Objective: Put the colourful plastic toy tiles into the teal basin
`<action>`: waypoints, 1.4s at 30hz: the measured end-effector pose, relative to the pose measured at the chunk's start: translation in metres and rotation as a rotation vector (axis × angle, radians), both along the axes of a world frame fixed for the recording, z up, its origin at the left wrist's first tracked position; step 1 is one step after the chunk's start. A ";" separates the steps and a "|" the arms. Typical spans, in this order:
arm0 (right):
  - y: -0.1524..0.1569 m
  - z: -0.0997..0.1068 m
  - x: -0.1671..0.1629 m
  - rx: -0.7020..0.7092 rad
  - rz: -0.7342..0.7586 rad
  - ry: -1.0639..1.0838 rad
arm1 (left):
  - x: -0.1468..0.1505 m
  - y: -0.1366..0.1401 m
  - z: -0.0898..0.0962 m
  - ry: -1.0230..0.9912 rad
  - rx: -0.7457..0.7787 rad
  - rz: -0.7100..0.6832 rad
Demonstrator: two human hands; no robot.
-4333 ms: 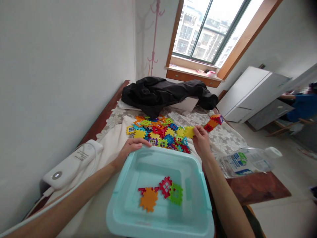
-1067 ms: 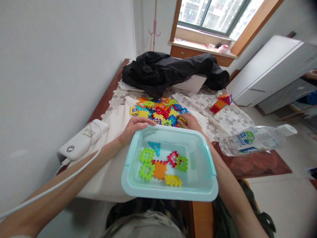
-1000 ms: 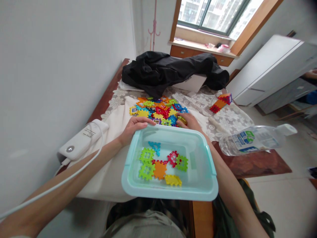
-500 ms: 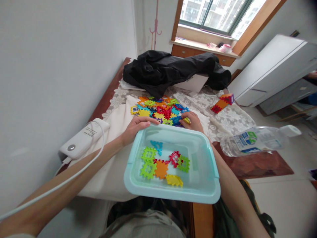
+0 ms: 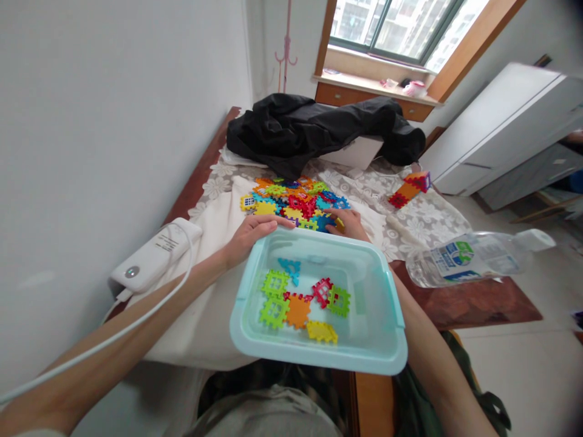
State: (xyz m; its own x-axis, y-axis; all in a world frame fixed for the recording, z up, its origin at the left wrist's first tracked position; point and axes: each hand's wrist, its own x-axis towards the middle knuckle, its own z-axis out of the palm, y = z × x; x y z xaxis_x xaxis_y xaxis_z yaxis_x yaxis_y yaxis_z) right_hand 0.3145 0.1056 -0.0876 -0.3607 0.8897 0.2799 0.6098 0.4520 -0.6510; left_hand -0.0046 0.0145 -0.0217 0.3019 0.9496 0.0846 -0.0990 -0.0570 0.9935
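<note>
Blue box with toy pieces, two hands, pile on bench

Nearest: one pale blue box [image 5: 319, 361], open at the top. Contents, flat on its floor: one yellow piece [image 5: 322, 331]; one orange piece [image 5: 298, 311], overlapping a red strip [image 5: 307, 297]; two green pieces [image 5: 274, 312] at the left; one red piece [image 5: 322, 292] against another green piece [image 5: 339, 301]; one blue triangle [image 5: 290, 270] toward the far wall.

Left hand [image 5: 249, 237]: gripping the box at its far left corner, fingers over the rim.

Right hand [image 5: 353, 222]: just beyond the far rim, fingers curled about a second yellow piece [image 5: 340, 224], fingertips at the pile's near edge.

Pile [image 5: 303, 203]: mixed toy pieces, many colours, heaped on white cloth [image 5: 209, 233] on the bench [image 5: 483, 303].

Left side: white device [image 5: 155, 255] with white cable [image 5: 91, 346]. Right side: clear bottle [image 5: 460, 260], white cap, green and blue label; beyond it, an orange and red joined block [image 5: 410, 188] on lace cloth [image 5: 437, 218].

Farther: black fabric [image 5: 319, 130], partly over a white carton [image 5: 355, 150]. Farthest: pink coat stand [image 5: 286, 54]; window [image 5: 401, 27].
</note>
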 end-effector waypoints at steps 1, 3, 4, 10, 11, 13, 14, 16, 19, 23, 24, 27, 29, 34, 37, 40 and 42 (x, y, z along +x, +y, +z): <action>-0.001 0.002 -0.002 -0.015 0.006 0.004 | 0.000 0.000 -0.001 0.001 0.006 -0.003; -0.003 0.005 -0.005 -0.020 0.002 0.003 | 0.000 0.001 -0.002 -0.014 0.005 -0.010; -0.004 0.006 -0.006 -0.022 -0.001 0.009 | 0.000 0.001 -0.002 -0.026 0.000 -0.015; -0.012 0.008 -0.011 -0.035 -0.003 0.112 | 0.003 0.001 0.001 -0.068 -0.022 -0.024; -0.014 0.009 -0.011 -0.031 -0.004 0.131 | 0.003 0.001 0.002 -0.069 -0.021 -0.021; -0.017 0.011 -0.009 -0.017 -0.029 0.202 | 0.003 0.001 0.002 -0.069 -0.028 -0.019; -0.017 0.012 -0.007 -0.007 -0.052 0.247 | 0.003 0.001 0.002 -0.067 -0.032 -0.019; -0.015 0.014 -0.004 0.012 -0.110 0.328 | 0.002 0.001 0.000 -0.065 -0.033 -0.016; -0.007 0.016 0.001 -0.050 -0.164 0.529 | 0.001 0.001 -0.002 -0.069 -0.030 -0.020; -0.008 0.030 0.002 -0.195 -0.103 0.992 | 0.001 0.001 -0.003 -0.053 0.001 -0.019; -0.013 0.037 0.002 -0.213 -0.052 1.069 | 0.001 0.001 -0.003 -0.042 0.017 -0.015; -0.032 0.059 0.003 -0.269 0.206 1.096 | 0.002 0.001 -0.002 -0.018 0.040 -0.010; -0.043 0.070 0.004 -0.311 0.427 0.938 | 0.002 0.001 -0.002 -0.018 0.029 -0.010; -0.040 0.068 0.006 -0.217 0.336 0.716 | 0.003 0.000 0.000 -0.051 -0.041 0.000; -0.025 0.047 0.008 0.008 0.003 0.274 | 0.004 0.000 0.002 -0.085 -0.067 -0.001; -0.012 0.023 0.008 0.101 -0.057 -0.187 | 0.004 0.000 0.002 -0.128 -0.069 -0.010; -0.006 0.012 0.008 0.087 0.002 -0.300 | 0.004 0.000 0.002 -0.173 -0.077 -0.036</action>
State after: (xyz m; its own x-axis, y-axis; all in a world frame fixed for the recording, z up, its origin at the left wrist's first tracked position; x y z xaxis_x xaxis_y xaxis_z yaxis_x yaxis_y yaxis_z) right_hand 0.3220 0.0994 -0.0753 -0.4401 0.8665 0.2356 0.7682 0.4992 -0.4009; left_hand -0.0008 0.0141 -0.0199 0.3230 0.9441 0.0651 -0.2689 0.0256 0.9628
